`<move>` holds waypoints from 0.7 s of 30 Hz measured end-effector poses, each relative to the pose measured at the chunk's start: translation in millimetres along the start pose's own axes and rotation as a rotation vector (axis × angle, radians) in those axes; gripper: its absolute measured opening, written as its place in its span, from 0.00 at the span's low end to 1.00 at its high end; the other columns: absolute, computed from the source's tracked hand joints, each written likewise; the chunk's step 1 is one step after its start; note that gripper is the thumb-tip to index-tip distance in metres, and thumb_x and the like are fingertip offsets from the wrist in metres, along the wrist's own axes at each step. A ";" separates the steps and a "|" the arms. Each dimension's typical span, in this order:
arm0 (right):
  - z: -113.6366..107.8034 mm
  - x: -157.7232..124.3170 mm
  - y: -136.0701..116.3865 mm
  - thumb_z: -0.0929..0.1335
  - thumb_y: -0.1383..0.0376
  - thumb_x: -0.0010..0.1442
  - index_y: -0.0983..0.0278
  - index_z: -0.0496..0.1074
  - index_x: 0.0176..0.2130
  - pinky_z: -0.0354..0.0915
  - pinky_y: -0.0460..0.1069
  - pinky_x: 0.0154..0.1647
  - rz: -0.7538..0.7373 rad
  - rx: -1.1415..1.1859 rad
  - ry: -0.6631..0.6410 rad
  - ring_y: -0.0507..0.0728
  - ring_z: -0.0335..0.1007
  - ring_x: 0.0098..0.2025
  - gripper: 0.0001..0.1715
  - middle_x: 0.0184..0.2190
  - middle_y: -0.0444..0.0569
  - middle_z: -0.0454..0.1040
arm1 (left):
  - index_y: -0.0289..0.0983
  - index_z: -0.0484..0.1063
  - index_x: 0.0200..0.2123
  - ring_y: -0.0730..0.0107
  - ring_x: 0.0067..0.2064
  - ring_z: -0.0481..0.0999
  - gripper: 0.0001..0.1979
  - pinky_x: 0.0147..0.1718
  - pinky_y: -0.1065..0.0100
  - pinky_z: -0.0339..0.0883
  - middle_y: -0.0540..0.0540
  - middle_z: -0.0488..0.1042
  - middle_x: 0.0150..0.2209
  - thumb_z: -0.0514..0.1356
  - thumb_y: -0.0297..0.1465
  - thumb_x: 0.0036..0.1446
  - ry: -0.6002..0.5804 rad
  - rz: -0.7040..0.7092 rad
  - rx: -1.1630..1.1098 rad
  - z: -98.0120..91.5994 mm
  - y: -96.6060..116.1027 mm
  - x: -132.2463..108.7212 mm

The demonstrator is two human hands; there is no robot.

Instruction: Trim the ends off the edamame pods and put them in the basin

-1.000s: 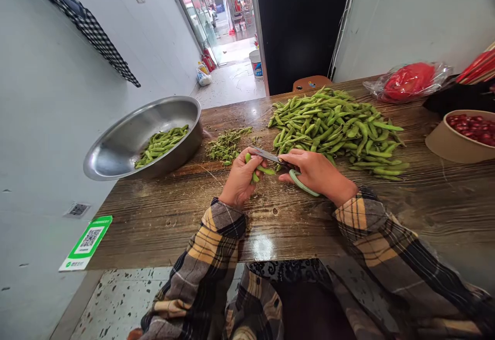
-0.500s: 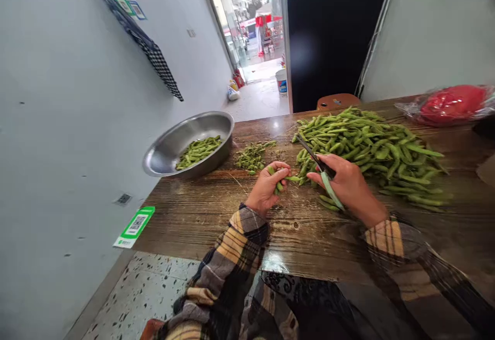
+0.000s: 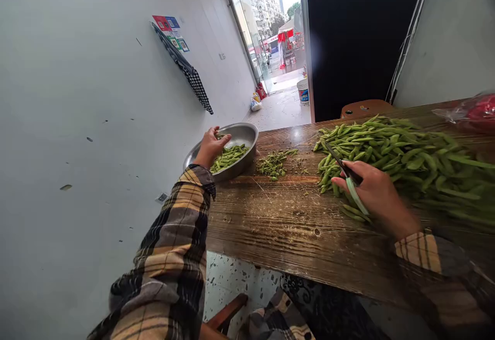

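My left hand (image 3: 211,148) is over the near left rim of the metal bowl (image 3: 249,134), thumb held off from curled fingers. A bit of green pod shows between them; how many it holds is hidden. Green soybean pods (image 3: 231,157) lie inside the bowl. My right hand (image 3: 377,193) is closed round scissors (image 3: 356,196) with pale green handles, their dark blades pointing up and left over the large pod heap (image 3: 410,149). A few loose pods (image 3: 353,214) rest under this hand.
A small pile of trimmings (image 3: 275,165) sits between bowl and heap on the wooden table (image 3: 266,226). At the far right is a red thing in clear plastic (image 3: 481,113). A stool (image 3: 365,107) stands behind the table, and a wall (image 3: 96,175) runs along the left.
My left hand has moved left from the table's middle to the bowl, carrying pods. The right hand still holds the scissors by the heap. The view has shifted left.
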State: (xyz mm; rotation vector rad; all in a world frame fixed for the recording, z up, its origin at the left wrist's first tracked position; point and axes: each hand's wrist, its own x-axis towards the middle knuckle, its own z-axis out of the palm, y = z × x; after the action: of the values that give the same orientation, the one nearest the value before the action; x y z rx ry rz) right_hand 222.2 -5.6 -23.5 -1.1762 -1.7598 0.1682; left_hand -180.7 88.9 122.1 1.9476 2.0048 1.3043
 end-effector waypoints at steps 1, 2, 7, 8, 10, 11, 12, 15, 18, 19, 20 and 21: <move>-0.4 0.4 1.4 0.69 0.48 0.56 0.63 0.74 0.46 0.70 0.59 0.41 0.004 -0.008 0.011 0.66 0.75 0.40 0.26 0.40 0.56 0.78 | 0.29 0.68 0.53 0.62 0.45 0.73 0.30 0.43 0.63 0.68 0.34 0.72 0.50 0.64 0.38 0.49 -0.029 -0.035 0.043 -2.2 -10.1 -1.2; -0.8 0.8 2.9 0.69 0.48 0.56 0.63 0.74 0.46 0.70 0.59 0.41 0.010 -0.012 0.017 0.66 0.75 0.40 0.27 0.40 0.56 0.78 | 0.28 0.67 0.54 0.60 0.46 0.74 0.31 0.44 0.62 0.68 0.33 0.72 0.51 0.63 0.40 0.50 -0.067 -0.060 0.070 -2.8 -18.0 -6.6; 0.9 0.8 6.8 0.69 0.48 0.56 0.62 0.74 0.48 0.70 0.58 0.40 0.013 0.021 0.005 0.65 0.75 0.39 0.26 0.38 0.54 0.78 | 0.30 0.75 0.45 0.56 0.42 0.77 0.26 0.44 0.61 0.68 0.37 0.79 0.42 0.59 0.45 0.52 -0.353 -0.010 0.209 9.1 -33.5 -60.7; 1.2 0.6 6.5 0.69 0.49 0.56 0.62 0.74 0.48 0.69 0.58 0.41 0.006 0.024 0.009 0.65 0.75 0.40 0.26 0.39 0.54 0.78 | 0.31 0.75 0.46 0.55 0.44 0.77 0.25 0.45 0.61 0.67 0.37 0.79 0.43 0.58 0.44 0.53 -0.374 0.025 0.295 12.0 -34.2 -69.6; 0.2 0.5 4.5 0.69 0.49 0.56 0.61 0.74 0.47 0.69 0.58 0.43 -0.002 0.023 0.024 0.65 0.75 0.42 0.24 0.41 0.55 0.78 | 0.33 0.73 0.50 0.54 0.48 0.75 0.25 0.48 0.61 0.65 0.37 0.77 0.48 0.56 0.43 0.55 -0.363 0.087 0.466 15.8 -34.2 -81.5; -1.3 1.0 3.0 0.69 0.50 0.57 0.62 0.75 0.46 0.68 0.59 0.43 -0.001 0.025 0.032 0.65 0.74 0.42 0.24 0.41 0.55 0.78 | 0.34 0.72 0.52 0.54 0.50 0.74 0.25 0.49 0.61 0.64 0.37 0.76 0.51 0.54 0.42 0.57 -0.350 0.103 0.533 16.6 -33.4 -84.8; -3.3 1.8 1.6 0.69 0.50 0.57 0.63 0.75 0.46 0.68 0.58 0.43 0.013 0.032 0.037 0.65 0.74 0.42 0.23 0.41 0.56 0.78 | 0.35 0.71 0.53 0.55 0.51 0.74 0.24 0.49 0.62 0.64 0.38 0.75 0.52 0.52 0.42 0.59 -0.337 0.109 0.582 16.8 -32.4 -86.7; -10.0 7.1 -0.7 0.69 0.51 0.56 0.64 0.76 0.45 0.68 0.57 0.42 0.079 0.064 0.056 0.64 0.74 0.39 0.23 0.38 0.55 0.78 | 0.37 0.72 0.52 0.54 0.48 0.75 0.23 0.46 0.62 0.65 0.39 0.77 0.50 0.48 0.41 0.62 -0.320 0.090 0.704 14.4 -28.1 -89.2; -15.5 13.4 0.2 0.69 0.52 0.56 0.64 0.75 0.45 0.67 0.56 0.39 0.159 0.120 0.126 0.62 0.73 0.37 0.23 0.36 0.53 0.77 | 0.37 0.72 0.53 0.52 0.45 0.76 0.24 0.42 0.61 0.65 0.38 0.77 0.47 0.48 0.43 0.62 -0.340 0.104 0.769 7.8 -20.6 -96.7; -16.9 14.8 0.5 0.69 0.52 0.56 0.64 0.76 0.45 0.67 0.55 0.38 0.180 0.138 0.151 0.62 0.73 0.37 0.23 0.35 0.52 0.77 | 0.36 0.71 0.53 0.51 0.45 0.76 0.25 0.42 0.60 0.66 0.37 0.77 0.47 0.48 0.43 0.61 -0.347 0.125 0.774 5.7 -16.3 -101.2; -18.0 15.9 0.8 0.70 0.52 0.55 0.64 0.76 0.44 0.67 0.55 0.38 0.197 0.154 0.177 0.61 0.73 0.36 0.22 0.34 0.51 0.77 | 0.35 0.71 0.54 0.51 0.46 0.76 0.25 0.43 0.60 0.66 0.36 0.77 0.48 0.49 0.43 0.61 -0.342 0.153 0.773 4.6 -10.7 -106.4; -18.9 16.5 0.9 0.70 0.52 0.55 0.64 0.76 0.43 0.67 0.55 0.38 0.210 0.170 0.200 0.61 0.73 0.36 0.22 0.33 0.51 0.77 | 0.34 0.70 0.54 0.50 0.47 0.75 0.25 0.44 0.58 0.66 0.35 0.75 0.49 0.50 0.43 0.61 -0.315 0.188 0.767 5.1 -3.6 -112.1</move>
State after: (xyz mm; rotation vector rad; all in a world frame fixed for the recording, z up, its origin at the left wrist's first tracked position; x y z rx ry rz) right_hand 236.4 0.6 -3.8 -1.2076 -1.4188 0.3081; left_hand -158.1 -2.6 61.1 2.4671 2.3898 0.1716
